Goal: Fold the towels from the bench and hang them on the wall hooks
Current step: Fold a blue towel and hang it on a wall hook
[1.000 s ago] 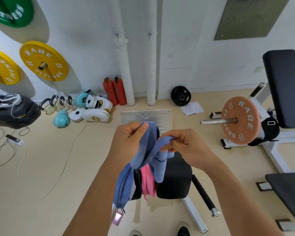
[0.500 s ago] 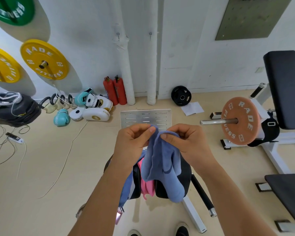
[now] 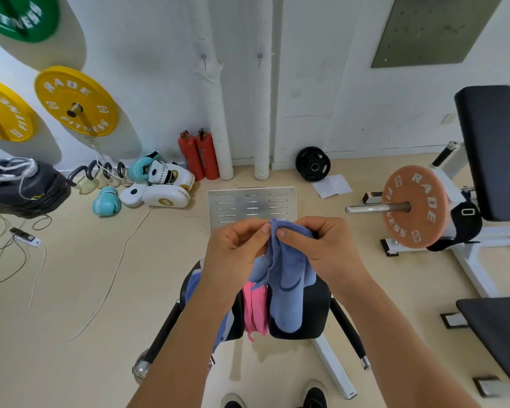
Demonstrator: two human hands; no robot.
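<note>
Pinching the blue towel (image 3: 286, 278) by its top edge, both hands hold it up in front of the body, above the bench (image 3: 309, 316).

The left hand (image 3: 236, 248) and right hand (image 3: 321, 245) sit close together, fingers curled, each nipping the cloth between thumb and fingertips. This looks like bringing two corners together so the rest hangs free and the fold falls straight. The towel drapes down doubled over the black bench pad, clear of the floor. A pink towel (image 3: 255, 310) lies on the bench beneath, apparently waiting its turn. Two wall hooks (image 3: 203, 58) sit high on the white wall ahead, well apart from the hands, both bare.
</note>
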